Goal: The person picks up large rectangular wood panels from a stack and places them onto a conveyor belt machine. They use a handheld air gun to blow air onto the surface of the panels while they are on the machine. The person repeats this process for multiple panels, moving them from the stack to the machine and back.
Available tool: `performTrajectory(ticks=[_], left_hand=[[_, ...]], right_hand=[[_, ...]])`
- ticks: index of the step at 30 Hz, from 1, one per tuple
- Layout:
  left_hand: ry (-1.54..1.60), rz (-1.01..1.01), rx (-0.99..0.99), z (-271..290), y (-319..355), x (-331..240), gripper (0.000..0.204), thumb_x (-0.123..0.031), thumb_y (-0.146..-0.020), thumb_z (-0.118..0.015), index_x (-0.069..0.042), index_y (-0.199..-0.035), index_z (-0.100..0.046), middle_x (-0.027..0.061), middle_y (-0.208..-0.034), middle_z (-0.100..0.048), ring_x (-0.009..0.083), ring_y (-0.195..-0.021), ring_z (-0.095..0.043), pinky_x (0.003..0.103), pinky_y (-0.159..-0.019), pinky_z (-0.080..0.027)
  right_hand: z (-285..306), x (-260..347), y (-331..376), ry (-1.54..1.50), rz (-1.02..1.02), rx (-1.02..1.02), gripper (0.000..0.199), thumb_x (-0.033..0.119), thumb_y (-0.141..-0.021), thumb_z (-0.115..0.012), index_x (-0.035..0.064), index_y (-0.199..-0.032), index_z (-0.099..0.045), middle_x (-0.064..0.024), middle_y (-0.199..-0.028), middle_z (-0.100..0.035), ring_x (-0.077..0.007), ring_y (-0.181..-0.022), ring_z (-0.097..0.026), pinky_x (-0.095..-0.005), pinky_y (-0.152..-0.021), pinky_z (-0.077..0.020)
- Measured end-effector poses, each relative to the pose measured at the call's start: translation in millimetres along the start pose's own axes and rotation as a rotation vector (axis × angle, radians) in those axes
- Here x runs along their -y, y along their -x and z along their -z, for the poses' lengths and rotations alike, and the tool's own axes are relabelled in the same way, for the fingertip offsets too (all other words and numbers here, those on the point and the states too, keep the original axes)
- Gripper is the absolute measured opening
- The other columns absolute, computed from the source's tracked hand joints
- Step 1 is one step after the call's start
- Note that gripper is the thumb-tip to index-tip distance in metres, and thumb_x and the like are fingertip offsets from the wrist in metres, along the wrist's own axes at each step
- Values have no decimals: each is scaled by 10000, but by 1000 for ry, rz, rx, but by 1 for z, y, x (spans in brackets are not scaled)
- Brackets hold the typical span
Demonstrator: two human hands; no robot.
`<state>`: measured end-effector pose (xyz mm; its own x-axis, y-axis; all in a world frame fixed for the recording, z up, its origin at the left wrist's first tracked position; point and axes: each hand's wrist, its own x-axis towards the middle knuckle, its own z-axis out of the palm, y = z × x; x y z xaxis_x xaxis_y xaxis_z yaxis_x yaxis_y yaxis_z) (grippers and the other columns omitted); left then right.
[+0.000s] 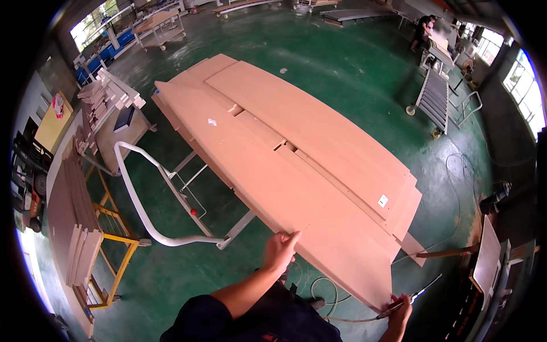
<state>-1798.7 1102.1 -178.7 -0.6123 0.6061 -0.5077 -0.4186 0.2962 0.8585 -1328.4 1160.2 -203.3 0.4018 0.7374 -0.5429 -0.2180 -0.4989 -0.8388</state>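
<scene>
A stack of large pinkish-tan wooden panels [250,165] lies at waist height in front of me, the top ones offset from each other, with small notches along a seam. My left hand [280,251] is closed on the near edge of a panel, thumb on top and fingers curled at the edge, partly hidden. At the panel's near right corner my right hand [400,312] is wrapped round an air blow gun [419,290] with a thin metal nozzle pointing up and right. A pale hose [353,320] runs left from it.
A white tubular cart handle [134,196] sticks out left of the stack. Beyond it stand a yellow-framed rack [122,256] with boards and a table of stacked strips [114,94]. A roller conveyor [436,94] and a person [423,31] are at the far right. Hose loops lie near my feet.
</scene>
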Motion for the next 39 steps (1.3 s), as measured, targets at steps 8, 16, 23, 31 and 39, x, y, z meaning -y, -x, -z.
performTrajectory(ticks=[8,16,23,31,39], left_hand=[[-279,-362,-124,-44,-16,-47,410,-384,-833,-687,-32,-627,-642,98,-582,-623,253,-557,-633,362,-558,-475],[-172,-418,-129,-71,-34,-65,380,-363,-839,-697,-26,-664,-671,109,-598,-647,243,-551,-646,352,-543,-494],[-125,-427,-149,-101,-52,-85,349,-359,-827,-658,-54,-659,-679,103,-596,-650,281,-576,-656,398,-571,-518],[-149,-480,-164,-127,-65,-91,329,-368,-839,-648,-81,-679,-671,110,-641,-664,311,-621,-663,427,-591,-518],[-215,-495,-144,-133,-83,-97,476,-427,-838,-661,20,-674,-657,185,-654,-671,346,-654,-681,446,-606,-508]], right_hand=[[-38,96,-16,211,27,297,200,245,-888,-573,94,-760,-546,-38,-663,-569,-321,-593,-672,-396,-559,-546],[-65,137,-8,398,-75,336,191,164,-870,-513,-4,-869,-604,-137,-787,-642,-253,-669,-643,-321,-439,-499],[-49,142,-34,359,34,227,182,191,-860,-567,42,-938,-637,-35,-709,-544,-168,-549,-454,-414,-647,-559],[-36,137,-62,244,258,429,208,307,-846,-576,103,-878,-596,-45,-794,-583,-292,-728,-654,-415,-514,-538],[-57,148,-56,351,190,377,193,236,-809,-584,92,-913,-661,-42,-832,-629,-213,-685,-621,-354,-535,-532]])
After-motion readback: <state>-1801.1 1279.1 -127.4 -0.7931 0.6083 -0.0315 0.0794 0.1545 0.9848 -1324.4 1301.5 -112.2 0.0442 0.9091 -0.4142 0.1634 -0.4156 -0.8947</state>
